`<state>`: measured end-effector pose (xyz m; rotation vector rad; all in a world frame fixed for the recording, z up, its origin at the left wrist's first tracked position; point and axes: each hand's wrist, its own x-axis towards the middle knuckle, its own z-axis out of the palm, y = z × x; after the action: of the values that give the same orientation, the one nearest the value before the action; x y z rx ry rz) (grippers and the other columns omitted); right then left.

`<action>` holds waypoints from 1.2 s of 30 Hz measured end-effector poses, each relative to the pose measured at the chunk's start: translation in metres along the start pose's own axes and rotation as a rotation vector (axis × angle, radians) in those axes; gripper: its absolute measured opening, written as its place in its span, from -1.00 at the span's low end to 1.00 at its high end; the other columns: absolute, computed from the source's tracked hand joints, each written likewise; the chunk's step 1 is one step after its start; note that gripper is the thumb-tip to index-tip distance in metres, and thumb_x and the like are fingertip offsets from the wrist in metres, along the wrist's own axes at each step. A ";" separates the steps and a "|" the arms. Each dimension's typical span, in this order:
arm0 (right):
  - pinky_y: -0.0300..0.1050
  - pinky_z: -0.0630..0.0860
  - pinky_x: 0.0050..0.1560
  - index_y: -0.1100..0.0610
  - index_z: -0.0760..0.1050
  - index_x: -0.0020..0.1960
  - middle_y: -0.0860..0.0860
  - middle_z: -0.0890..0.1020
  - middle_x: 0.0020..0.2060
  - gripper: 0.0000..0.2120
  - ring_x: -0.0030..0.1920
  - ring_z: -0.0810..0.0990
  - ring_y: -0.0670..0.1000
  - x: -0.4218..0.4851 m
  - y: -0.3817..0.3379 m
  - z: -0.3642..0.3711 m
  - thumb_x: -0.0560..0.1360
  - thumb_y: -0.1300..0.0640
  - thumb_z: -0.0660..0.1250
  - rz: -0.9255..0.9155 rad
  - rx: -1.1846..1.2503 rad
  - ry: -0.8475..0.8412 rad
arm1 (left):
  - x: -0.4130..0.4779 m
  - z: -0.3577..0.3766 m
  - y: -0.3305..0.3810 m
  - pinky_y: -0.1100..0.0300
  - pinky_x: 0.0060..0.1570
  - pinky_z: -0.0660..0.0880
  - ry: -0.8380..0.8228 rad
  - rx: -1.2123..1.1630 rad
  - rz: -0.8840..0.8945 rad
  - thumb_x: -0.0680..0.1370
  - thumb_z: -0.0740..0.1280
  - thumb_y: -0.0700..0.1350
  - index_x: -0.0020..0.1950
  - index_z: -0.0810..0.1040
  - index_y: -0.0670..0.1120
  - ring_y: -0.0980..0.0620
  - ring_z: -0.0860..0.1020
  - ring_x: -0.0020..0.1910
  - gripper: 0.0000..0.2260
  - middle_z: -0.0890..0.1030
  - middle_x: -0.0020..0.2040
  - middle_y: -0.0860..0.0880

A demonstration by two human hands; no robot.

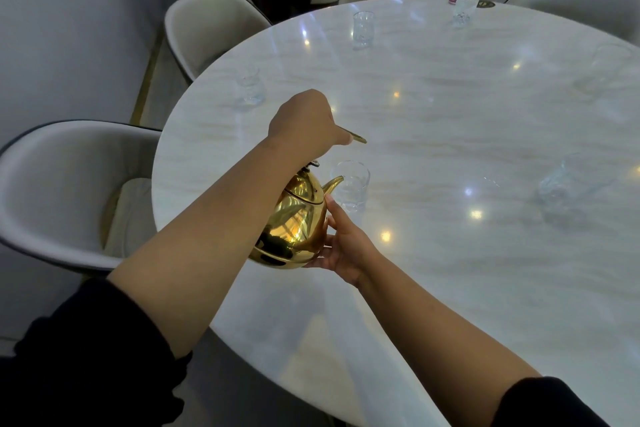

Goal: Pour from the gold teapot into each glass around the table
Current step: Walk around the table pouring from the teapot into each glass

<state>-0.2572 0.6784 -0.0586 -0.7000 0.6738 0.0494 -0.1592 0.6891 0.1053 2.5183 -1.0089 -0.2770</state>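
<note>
Tilting the gold teapot (294, 225) above the near edge of the round marble-look table (450, 270), I have my left hand (306, 121) curled tight round its top handle (358, 139). My right hand (341, 248) lies with straight fingers against the belly and under the base, steadying rather than gripping. The spout (334, 181) sits at the rim of the nearest glass (350, 185); I cannot tell whether anything is flowing. Polished metal like this is slick, and a filled pot would hang heavy and want to swing, so I reckon the handle should carry the weight and the palm below set the tilt. The glass looks thin and light — easily knocked by the spout.
</note>
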 end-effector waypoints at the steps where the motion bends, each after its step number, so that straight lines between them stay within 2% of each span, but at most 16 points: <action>1: 0.13 0.65 -0.12 0.12 0.30 0.44 0.22 0.55 0.15 -0.31 0.08 0.62 0.26 0.000 -0.001 -0.001 0.47 -0.28 0.26 -0.001 -0.001 -0.001 | 0.000 0.000 0.000 0.11 -0.14 0.50 -0.002 0.002 -0.001 0.43 0.45 0.05 -0.02 0.64 -0.21 -0.07 0.51 -0.22 -0.67 0.63 -0.12 -0.18; 5: 0.15 0.64 -0.09 0.12 0.32 0.44 0.24 0.54 0.18 -0.33 0.12 0.60 0.28 -0.001 -0.001 -0.003 0.48 -0.28 0.26 -0.007 -0.010 -0.012 | -0.002 -0.001 0.000 0.14 -0.19 0.45 -0.012 0.001 0.000 0.44 0.44 0.05 -0.04 0.64 -0.19 -0.06 0.49 -0.25 -0.70 0.56 -0.20 -0.13; 8: 0.16 0.64 -0.07 0.12 0.34 0.43 0.24 0.54 0.19 -0.32 0.12 0.61 0.28 -0.002 -0.001 -0.002 0.47 -0.28 0.26 -0.007 -0.010 -0.015 | -0.002 -0.001 0.000 0.12 -0.14 0.49 -0.011 0.016 0.008 0.44 0.44 0.06 -0.13 0.56 -0.10 -0.06 0.49 -0.24 -0.76 0.56 -0.20 -0.12; 11: 0.16 0.64 -0.05 0.11 0.36 0.40 0.23 0.55 0.18 -0.35 0.12 0.61 0.27 -0.002 -0.001 -0.002 0.48 -0.28 0.26 -0.008 -0.016 -0.019 | -0.003 -0.002 0.000 0.11 -0.16 0.48 -0.009 0.009 0.004 0.44 0.44 0.05 -0.11 0.60 -0.13 -0.07 0.48 -0.25 -0.75 0.55 -0.20 -0.13; 15: 0.23 0.58 0.08 0.05 0.39 0.26 0.16 0.58 0.05 -0.51 0.11 0.60 0.26 -0.003 -0.003 -0.005 0.49 -0.25 0.25 -0.019 -0.049 -0.001 | -0.010 -0.003 -0.004 0.14 -0.21 0.44 0.009 -0.042 -0.008 0.45 0.43 0.04 -0.04 0.66 -0.25 -0.07 0.48 -0.29 -0.66 0.55 -0.26 -0.15; 17: 0.25 0.57 0.10 0.04 0.41 0.20 0.15 0.59 0.02 -0.57 0.10 0.61 0.25 -0.004 -0.004 -0.007 0.50 -0.23 0.26 -0.026 -0.066 0.012 | -0.013 -0.003 -0.007 0.17 -0.28 0.41 0.014 -0.065 -0.013 0.45 0.43 0.04 -0.05 0.67 -0.24 -0.03 0.46 -0.35 -0.67 0.52 -0.33 -0.11; 19: 0.25 0.57 0.10 0.01 0.48 0.08 0.15 0.60 0.02 -0.67 0.09 0.61 0.25 -0.005 -0.004 -0.008 0.50 -0.22 0.27 -0.030 -0.088 0.016 | -0.016 -0.003 -0.010 0.18 -0.30 0.39 0.023 -0.081 -0.009 0.45 0.43 0.04 -0.05 0.67 -0.23 -0.03 0.46 -0.35 -0.67 0.51 -0.33 -0.12; 23: 0.19 0.61 0.02 -0.02 0.47 0.03 0.19 0.58 0.10 -0.71 0.10 0.60 0.24 -0.008 -0.007 -0.010 0.48 -0.22 0.29 -0.022 -0.163 0.043 | -0.026 0.000 -0.020 0.20 -0.29 0.41 0.070 -0.142 -0.012 0.46 0.41 0.05 -0.03 0.67 -0.20 -0.01 0.50 -0.30 -0.69 0.60 -0.23 -0.18; 27: 0.04 0.63 -0.18 0.01 0.43 0.10 0.12 0.54 0.01 -0.66 -0.02 0.58 0.14 -0.012 -0.012 -0.009 0.49 -0.21 0.29 -0.024 -0.237 0.080 | -0.041 0.003 -0.032 0.38 -0.43 0.36 0.145 -0.205 -0.014 0.47 0.41 0.06 -0.03 0.65 -0.14 0.16 0.47 -0.38 -0.73 0.54 -0.30 0.02; 29: -0.01 0.61 -0.22 0.01 0.40 0.13 0.10 0.51 0.00 -0.64 -0.03 0.56 0.11 -0.015 -0.014 -0.009 0.49 -0.21 0.30 -0.038 -0.275 0.097 | -0.049 0.005 -0.038 0.39 -0.41 0.37 0.191 -0.246 -0.022 0.47 0.41 0.06 -0.02 0.65 -0.13 0.18 0.47 -0.34 -0.74 0.55 -0.26 0.02; 31: -0.02 0.59 -0.19 -0.01 0.44 0.02 0.07 0.52 -0.03 -0.74 -0.07 0.55 0.07 -0.019 -0.016 -0.010 0.49 -0.18 0.30 -0.053 -0.313 0.098 | -0.059 0.007 -0.043 0.35 -0.34 0.38 0.221 -0.286 -0.039 0.47 0.41 0.05 -0.03 0.64 -0.12 0.17 0.48 -0.30 -0.75 0.56 -0.24 0.01; 33: 0.02 0.58 -0.09 -0.05 0.44 -0.07 0.08 0.52 0.03 -0.81 0.00 0.55 0.10 -0.023 -0.016 -0.012 0.50 -0.16 0.30 -0.064 -0.349 0.094 | -0.069 0.008 -0.047 0.33 -0.32 0.41 0.234 -0.330 -0.053 0.47 0.41 0.05 -0.06 0.63 -0.11 0.15 0.50 -0.29 -0.77 0.56 -0.27 0.03; 36: 0.06 0.53 0.01 -0.10 0.47 -0.03 0.05 0.45 0.15 -0.83 0.20 0.45 0.16 -0.032 -0.015 -0.014 0.49 -0.18 0.31 -0.090 -0.425 0.101 | -0.087 0.007 -0.050 0.30 -0.31 0.42 0.183 -0.423 -0.099 0.46 0.41 0.05 -0.09 0.62 -0.10 0.16 0.51 -0.32 -0.78 0.56 -0.31 0.05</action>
<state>-0.2868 0.6636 -0.0388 -1.1473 0.7362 0.0759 -0.1934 0.7799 0.0793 2.1639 -0.6734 -0.2522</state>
